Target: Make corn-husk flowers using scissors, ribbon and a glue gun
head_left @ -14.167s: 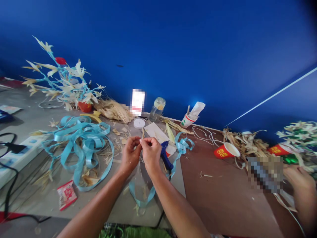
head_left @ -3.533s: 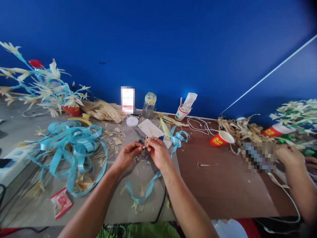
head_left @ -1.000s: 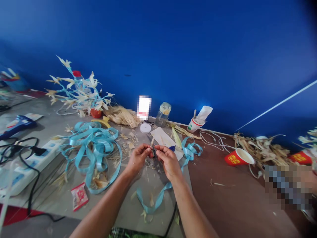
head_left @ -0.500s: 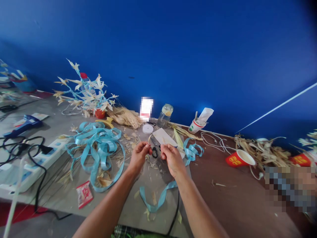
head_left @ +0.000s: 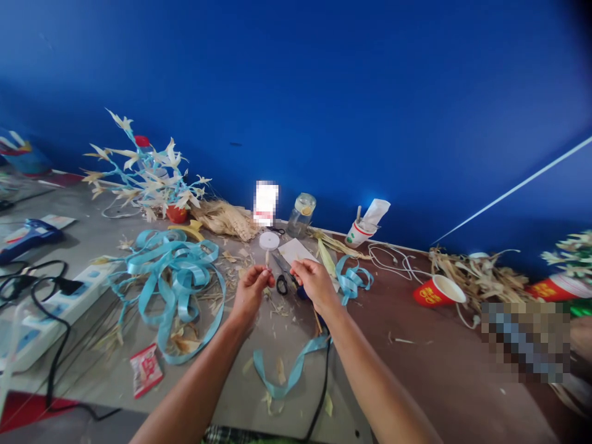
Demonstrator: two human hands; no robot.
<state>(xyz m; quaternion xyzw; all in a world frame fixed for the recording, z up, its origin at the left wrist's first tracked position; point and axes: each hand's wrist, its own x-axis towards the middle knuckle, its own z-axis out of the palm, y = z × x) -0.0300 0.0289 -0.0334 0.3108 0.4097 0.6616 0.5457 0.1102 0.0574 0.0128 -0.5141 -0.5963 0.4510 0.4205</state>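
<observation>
My left hand (head_left: 252, 291) is raised over the middle of the table with thumb and fingers pinched. A small pale sliver, perhaps corn husk, shows at its fingertips. To its right, a short gap away, my right hand (head_left: 317, 285) is closed too, thumb against the curled fingers. Whatever it grips is too small or hidden to name. Between and below the hands lie black-handled scissors (head_left: 282, 284). A white card (head_left: 296, 250) lies just beyond my right hand. Nearer to me, a loose length of blue ribbon (head_left: 282, 390) curls on the table.
Tangled blue ribbon (head_left: 178, 271) lies left, beside a power strip (head_left: 69, 308) and a red packet (head_left: 147, 370). Behind stand a husk-flower arrangement (head_left: 157, 176), a white spool (head_left: 269, 240) and a glass jar (head_left: 301, 216). A red paper cup (head_left: 438, 290) lies tipped at right, near a person's hand (head_left: 581, 339).
My view has turned slightly right, so the table things sit further left. My hands have drawn a little further apart and stay closed. A person's hand has come into view at far right.
</observation>
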